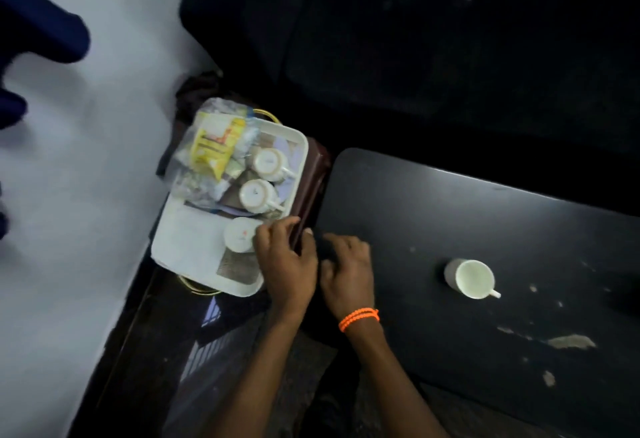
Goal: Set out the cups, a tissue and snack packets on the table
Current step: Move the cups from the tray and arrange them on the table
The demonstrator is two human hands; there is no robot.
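Observation:
A white tray rests on a brown stool left of the black table. On the tray lie three white cups upside down: a far cup, a middle cup and a near cup. A clear bag of snack packets with a yellow packet covers the tray's far end. One white cup stands upright on the table. My left hand bends its fingers over the tray rim against the near cup; blur hides whether it grips. My right hand, orange bracelet at the wrist, rests curled on the table's left edge.
A white wall runs along the left. A dark sofa fills the space behind the table. A dark blue shape juts in at the upper left. The tabletop has worn, chipped patches near the right.

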